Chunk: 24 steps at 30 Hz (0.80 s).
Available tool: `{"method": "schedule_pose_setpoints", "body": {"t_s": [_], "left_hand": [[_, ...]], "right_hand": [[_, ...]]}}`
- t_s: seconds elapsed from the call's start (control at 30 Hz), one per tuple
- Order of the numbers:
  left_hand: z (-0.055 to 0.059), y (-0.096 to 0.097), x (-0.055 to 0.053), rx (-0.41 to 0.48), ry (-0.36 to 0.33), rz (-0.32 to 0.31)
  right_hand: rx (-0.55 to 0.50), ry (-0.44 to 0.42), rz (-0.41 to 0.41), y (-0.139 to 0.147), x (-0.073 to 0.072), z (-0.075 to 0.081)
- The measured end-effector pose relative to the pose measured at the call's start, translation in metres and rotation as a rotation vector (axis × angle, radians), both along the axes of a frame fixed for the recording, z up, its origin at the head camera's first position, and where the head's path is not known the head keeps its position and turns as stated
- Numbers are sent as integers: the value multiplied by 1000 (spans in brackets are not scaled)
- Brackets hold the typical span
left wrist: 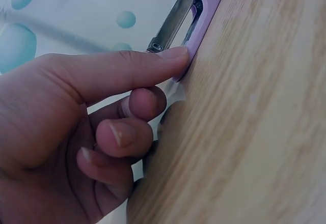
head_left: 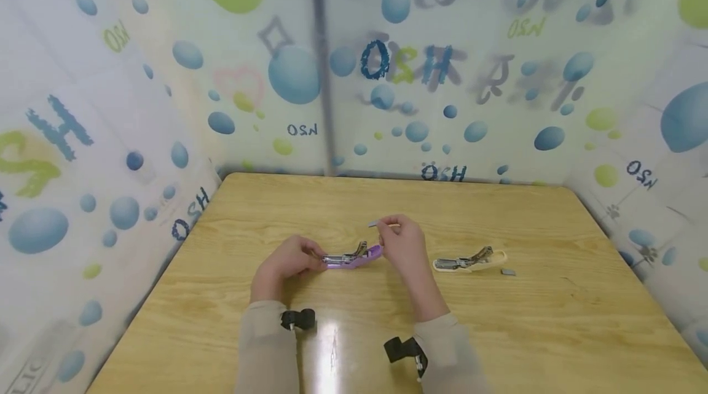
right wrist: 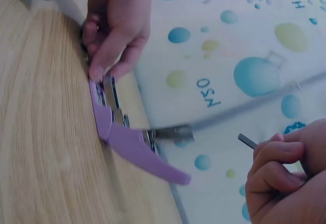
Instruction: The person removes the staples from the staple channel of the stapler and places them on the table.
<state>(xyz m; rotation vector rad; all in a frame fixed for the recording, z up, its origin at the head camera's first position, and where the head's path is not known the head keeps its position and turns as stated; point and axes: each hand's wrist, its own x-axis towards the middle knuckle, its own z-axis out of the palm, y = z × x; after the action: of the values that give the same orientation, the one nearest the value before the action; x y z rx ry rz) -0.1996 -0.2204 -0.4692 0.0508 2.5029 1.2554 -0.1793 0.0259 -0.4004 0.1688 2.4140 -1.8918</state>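
Observation:
A purple stapler (head_left: 372, 252) lies opened out on the table, its metal magazine and hinged metal parts exposed. My left hand (head_left: 293, 259) pinches its left end between thumb and fingers; in the left wrist view the thumb presses the purple edge (left wrist: 209, 0) near the tip of the magazine. Raised just beyond the stapler's right end, my right hand (head_left: 402, 245) pinches a short grey strip of staples (right wrist: 247, 141) between thumb and fingertips. The strip sticks out to the left, apart from the stapler.
To the right lies a second, cream stapler (head_left: 450, 263), also opened out. Beside it is another small grey strip of staples (head_left: 508, 272). The wooden table (head_left: 553, 332) meets patterned curtain walls (head_left: 265, 154) at the back and sides.

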Motion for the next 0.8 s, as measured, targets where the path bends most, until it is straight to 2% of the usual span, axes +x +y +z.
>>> {"method": "schedule_pose_setpoints", "body": {"t_s": [0.23,0.5,0.8], "left_hand": [[3,0,-1,11,-6,10],[-1,0,-1,8,-26,32],[2,1,1,23,-33,25]], "right_hand": [[-49,-79,-32,25,-6,-11],[33,-99,-29,40,1,-37],[91,-123,-16,44,8,-58]]}}
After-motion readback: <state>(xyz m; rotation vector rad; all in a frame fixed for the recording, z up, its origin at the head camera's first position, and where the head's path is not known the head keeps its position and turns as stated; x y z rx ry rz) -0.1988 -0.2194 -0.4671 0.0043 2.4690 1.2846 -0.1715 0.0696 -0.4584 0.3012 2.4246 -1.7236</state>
